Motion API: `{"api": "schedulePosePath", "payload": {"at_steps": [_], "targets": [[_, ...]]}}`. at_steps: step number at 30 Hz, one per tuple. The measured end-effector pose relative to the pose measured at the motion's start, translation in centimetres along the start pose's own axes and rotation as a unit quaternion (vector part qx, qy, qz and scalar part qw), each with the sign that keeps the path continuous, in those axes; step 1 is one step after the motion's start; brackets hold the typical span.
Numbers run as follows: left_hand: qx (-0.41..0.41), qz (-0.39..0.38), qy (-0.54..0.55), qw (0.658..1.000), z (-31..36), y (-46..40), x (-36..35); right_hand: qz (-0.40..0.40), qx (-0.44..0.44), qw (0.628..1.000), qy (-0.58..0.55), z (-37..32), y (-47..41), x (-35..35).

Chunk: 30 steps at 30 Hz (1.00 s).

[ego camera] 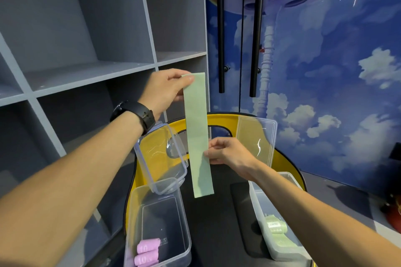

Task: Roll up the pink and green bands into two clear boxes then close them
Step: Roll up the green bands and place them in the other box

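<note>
- Progress: rolled pink bands [146,253] lie in the left clear box [138,206]; rolled green bands [276,232] lie in the right clear box [256,197]. Both lids [161,154] are off, so closing remains.
- Green band [198,136]: unrolled, hanging flat above the worktop [217,223], between the boxes.
- Left hand [165,91]: raised, pinching the band's top end.
- Right hand [230,150]: lower, fingers gripping its right edge.

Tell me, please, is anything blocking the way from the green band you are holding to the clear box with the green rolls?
Nothing visible does. The green band hangs between the left hand and right hand; the right box is open, its lid lying behind it.
</note>
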State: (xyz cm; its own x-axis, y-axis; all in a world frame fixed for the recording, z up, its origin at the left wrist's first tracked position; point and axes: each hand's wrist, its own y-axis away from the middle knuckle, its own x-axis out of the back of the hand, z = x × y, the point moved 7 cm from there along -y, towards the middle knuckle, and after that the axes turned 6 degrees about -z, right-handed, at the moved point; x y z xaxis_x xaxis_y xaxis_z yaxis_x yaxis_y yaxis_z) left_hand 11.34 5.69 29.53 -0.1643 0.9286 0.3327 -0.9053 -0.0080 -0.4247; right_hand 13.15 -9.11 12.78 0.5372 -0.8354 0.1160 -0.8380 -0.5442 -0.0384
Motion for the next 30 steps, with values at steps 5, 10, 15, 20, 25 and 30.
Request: {"api": "schedulePosePath", "payload": {"at_steps": [5, 10, 15, 20, 25, 30], "targets": [[-0.005, 0.003, 0.014, 1.0, 1.5, -0.7, 0.6, -0.021, -0.031, 0.999, 0.023, 2.2, 0.8, -1.0], [-0.002, 0.015, 0.008, 1.0, 2.1, -0.8, 0.9, -0.033, -0.05, 0.997, 0.038, 3.1, 1.2, -1.4], [0.007, 0.007, 0.014, 1.0, 1.8, -0.5, 0.4, -0.033, -0.054, 0.997, 0.048, 3.1, 1.7, -0.9], [0.011, -0.007, 0.017, 1.0, 1.7, -0.1, -0.1, -0.029, -0.073, 0.995, 0.067, 3.7, 2.1, -0.1], [0.009, -0.02, 0.011, 1.0, 1.6, 0.7, -1.0, -0.012, -0.009, 0.998, 0.068, 0.2, 2.2, 1.1], [0.01, -0.038, -0.005, 0.999, 0.7, 1.8, -2.1, 0.101, 0.121, 0.987, -0.044, -7.8, 1.4, 3.4]]}}
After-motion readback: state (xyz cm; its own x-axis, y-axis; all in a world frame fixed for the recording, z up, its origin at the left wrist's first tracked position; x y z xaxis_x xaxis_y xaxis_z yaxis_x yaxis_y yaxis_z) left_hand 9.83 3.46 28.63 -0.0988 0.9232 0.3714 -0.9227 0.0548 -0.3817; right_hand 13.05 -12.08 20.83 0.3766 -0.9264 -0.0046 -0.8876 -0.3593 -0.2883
